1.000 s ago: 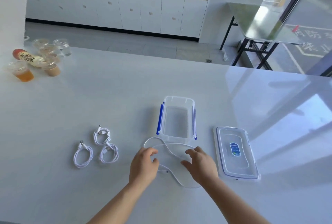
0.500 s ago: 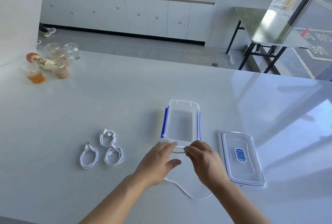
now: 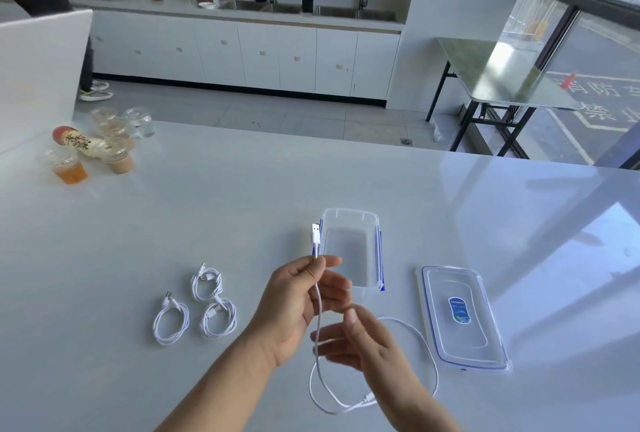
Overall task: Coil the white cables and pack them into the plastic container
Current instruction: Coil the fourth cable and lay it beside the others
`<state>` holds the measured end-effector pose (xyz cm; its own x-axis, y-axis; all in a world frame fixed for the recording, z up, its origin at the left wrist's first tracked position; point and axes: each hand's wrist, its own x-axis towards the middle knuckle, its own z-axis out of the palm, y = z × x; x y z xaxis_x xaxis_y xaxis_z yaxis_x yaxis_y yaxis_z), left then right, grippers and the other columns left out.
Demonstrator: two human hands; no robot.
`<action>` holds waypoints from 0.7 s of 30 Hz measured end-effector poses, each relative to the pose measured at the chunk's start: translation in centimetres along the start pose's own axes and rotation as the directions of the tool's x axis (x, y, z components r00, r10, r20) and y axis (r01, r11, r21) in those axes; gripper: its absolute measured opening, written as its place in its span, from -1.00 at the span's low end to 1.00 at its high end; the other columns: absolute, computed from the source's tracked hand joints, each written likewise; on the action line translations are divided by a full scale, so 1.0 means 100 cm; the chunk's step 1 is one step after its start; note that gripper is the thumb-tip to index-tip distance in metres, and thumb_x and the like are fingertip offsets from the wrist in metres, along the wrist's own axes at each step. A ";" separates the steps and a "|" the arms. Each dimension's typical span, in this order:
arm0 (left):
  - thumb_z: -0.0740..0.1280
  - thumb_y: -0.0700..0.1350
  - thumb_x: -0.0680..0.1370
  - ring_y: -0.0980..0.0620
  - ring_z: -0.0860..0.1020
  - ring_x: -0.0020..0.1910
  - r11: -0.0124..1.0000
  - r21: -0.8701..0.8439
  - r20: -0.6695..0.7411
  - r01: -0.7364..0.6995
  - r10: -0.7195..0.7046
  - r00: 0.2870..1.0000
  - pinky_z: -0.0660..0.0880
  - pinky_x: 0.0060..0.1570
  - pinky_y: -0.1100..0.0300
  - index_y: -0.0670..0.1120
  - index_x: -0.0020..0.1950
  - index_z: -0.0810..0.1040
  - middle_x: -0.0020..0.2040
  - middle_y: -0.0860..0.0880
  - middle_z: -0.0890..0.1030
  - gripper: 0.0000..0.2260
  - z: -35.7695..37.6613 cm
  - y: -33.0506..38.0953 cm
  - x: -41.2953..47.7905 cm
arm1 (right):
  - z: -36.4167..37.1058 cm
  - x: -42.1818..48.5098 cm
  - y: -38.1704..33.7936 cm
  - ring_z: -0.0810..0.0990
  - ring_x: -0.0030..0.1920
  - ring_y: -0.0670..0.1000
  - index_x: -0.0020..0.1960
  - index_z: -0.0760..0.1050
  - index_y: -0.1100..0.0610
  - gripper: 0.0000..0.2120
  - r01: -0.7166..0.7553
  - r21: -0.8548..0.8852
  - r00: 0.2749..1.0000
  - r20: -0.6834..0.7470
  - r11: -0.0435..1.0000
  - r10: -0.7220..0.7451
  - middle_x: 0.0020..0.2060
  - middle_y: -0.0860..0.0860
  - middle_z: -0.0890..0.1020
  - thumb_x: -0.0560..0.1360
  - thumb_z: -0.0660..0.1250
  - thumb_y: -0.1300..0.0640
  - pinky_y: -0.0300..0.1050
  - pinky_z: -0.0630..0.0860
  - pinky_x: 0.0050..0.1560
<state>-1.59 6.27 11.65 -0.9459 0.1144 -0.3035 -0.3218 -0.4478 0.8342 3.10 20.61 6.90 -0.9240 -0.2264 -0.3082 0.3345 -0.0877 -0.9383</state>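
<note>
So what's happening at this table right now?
A person is packing white cables. The left hand pinches a loose cable just below its USB plug, held upright; the rest trails in a loop on the table. The right hand is open beside the strand, not gripping it. Three coiled cables lie to the left. The plastic container is open and empty, its lid lying flat to the right.

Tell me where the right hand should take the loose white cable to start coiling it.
Grip the loose white cable just below the left hand, coming in from the right. There it hangs straight and taut from the pinched USB end; lower down it sprawls in a slack loop on the white table. The right hand already hovers open beside it.
</note>
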 end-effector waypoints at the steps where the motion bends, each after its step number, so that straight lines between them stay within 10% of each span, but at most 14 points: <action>1: 0.19 -0.18 0.63 -0.21 0.64 -0.26 0.998 -0.055 -0.007 0.016 -0.017 1.000 0.62 -0.13 -0.05 -0.31 0.13 0.58 -0.21 -0.28 0.66 -0.75 0.000 0.002 -0.001 | 0.001 -0.001 0.003 0.72 -0.09 0.18 0.19 0.53 0.14 -0.63 0.013 -0.004 1.000 0.028 1.000 -0.013 -0.13 0.17 0.73 0.54 0.37 -0.10 0.14 0.59 0.09; 8: 0.16 -0.08 0.64 -0.19 0.64 -0.34 0.964 -0.231 0.037 0.131 -0.126 0.991 0.61 -0.22 -0.02 -0.24 -0.02 0.58 -0.22 -0.25 0.67 -0.71 0.004 0.014 -0.012 | -0.005 0.000 0.002 0.48 -0.55 0.03 -0.12 0.69 0.11 -0.87 0.047 -0.239 0.997 0.078 0.970 -0.029 -0.45 -0.04 0.51 0.48 0.42 0.06 -0.23 0.38 -0.49; 16: 0.21 -0.06 0.57 -0.11 0.50 -0.62 0.978 0.127 0.153 0.164 -0.183 0.971 0.45 -0.54 0.17 -0.31 0.05 0.58 -0.26 -0.32 0.64 -0.68 0.007 0.034 -0.023 | -0.060 0.006 -0.042 0.52 -0.39 -0.05 -0.23 0.62 -0.04 -0.88 0.010 -0.620 0.964 0.214 0.785 0.157 -0.45 -0.12 0.52 0.48 0.43 -0.01 -0.13 0.52 -0.23; 21: 0.16 -0.12 0.65 -0.16 0.58 -0.50 0.909 0.337 0.243 0.243 -0.334 0.911 0.53 -0.41 0.12 -0.32 0.09 0.57 -0.21 -0.39 0.64 -0.70 0.013 0.032 -0.027 | -0.064 0.012 -0.068 0.43 -0.50 0.00 -0.28 0.51 0.16 -0.71 0.002 -0.705 1.000 0.007 0.709 0.004 -0.53 -0.08 0.47 0.46 0.45 -0.02 -0.17 0.37 -0.38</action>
<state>-0.12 5.72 15.71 -0.7640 0.4691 -0.4429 -0.5364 -0.0802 0.8402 -1.44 27.11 11.89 -0.9214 -0.2331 -0.3110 0.1046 0.6218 -0.7761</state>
